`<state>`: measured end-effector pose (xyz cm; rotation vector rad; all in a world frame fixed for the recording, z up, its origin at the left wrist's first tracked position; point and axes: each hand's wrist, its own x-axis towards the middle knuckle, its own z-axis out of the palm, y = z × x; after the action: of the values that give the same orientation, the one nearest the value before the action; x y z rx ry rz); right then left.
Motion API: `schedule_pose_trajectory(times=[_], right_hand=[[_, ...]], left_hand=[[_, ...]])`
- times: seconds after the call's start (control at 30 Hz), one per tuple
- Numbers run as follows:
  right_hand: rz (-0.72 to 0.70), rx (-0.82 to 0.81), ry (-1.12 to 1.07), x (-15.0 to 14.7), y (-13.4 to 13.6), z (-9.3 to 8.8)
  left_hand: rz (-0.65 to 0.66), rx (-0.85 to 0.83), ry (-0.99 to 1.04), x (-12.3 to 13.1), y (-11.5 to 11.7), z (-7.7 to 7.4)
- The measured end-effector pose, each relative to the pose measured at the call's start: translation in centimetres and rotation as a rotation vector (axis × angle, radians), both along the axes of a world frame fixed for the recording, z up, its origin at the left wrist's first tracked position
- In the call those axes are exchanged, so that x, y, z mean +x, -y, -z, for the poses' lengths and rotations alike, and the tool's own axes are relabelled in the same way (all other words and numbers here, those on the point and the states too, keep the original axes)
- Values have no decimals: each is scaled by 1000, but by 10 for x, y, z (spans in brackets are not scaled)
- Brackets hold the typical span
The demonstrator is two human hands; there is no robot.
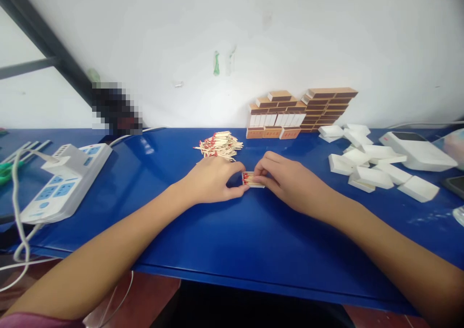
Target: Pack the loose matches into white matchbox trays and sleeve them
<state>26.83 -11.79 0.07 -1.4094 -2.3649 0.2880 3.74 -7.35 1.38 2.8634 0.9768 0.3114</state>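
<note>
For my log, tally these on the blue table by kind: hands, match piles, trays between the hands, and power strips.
Hands: 2 (left hand, right hand)
Match piles: 1 (pile)
Trays between the hands: 1 (tray, with matches in it)
Power strips: 1 (strip)
Total: 5

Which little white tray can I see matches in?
The matchbox tray between the left hand and right hand: red-tipped matches show inside. The heaped white trays show none.
</note>
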Motion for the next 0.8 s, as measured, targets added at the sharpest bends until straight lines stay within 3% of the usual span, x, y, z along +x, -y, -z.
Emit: schedule_pose_trajectory(times=[0.33,0.8], right_hand=[[-7,59,57,0,-1,0],[-74,-19,-73,-5,2,4]], left_hand=[[2,4,-10,1,1,0],[-3,8,-9,2,1,1]])
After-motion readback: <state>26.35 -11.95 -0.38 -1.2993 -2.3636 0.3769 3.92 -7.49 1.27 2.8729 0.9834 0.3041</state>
